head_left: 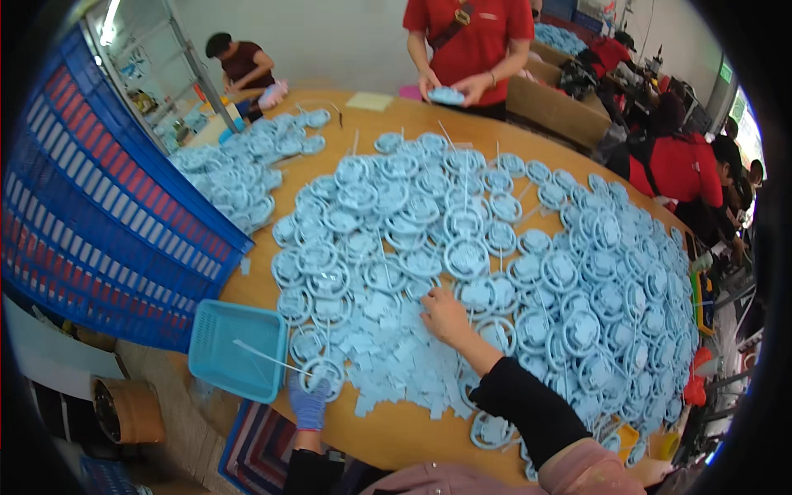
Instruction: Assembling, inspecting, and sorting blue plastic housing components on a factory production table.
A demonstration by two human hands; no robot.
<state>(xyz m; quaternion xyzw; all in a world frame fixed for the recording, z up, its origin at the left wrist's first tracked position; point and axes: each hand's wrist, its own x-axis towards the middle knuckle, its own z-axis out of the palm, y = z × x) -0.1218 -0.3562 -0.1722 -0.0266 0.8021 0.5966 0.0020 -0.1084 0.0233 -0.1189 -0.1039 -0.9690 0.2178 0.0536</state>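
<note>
My left hand [308, 402], in a blue glove, grips a light blue round plastic ring part [322, 375] at the near table edge. A thin white stick [262, 355] runs from that part over the tray. My right hand [444, 314], bare with a black sleeve, reaches forward with fingers spread. It rests on a heap of small light blue flat pieces [388, 342]. A wide spread of light blue ring parts [511, 247] covers most of the wooden table [396, 433].
A light blue perforated tray [229, 351] sits at the near left table edge. Large blue crates [99, 214] stand at left. A person in a red shirt [470, 41] stands at the far side holding a blue part. More people sit at right.
</note>
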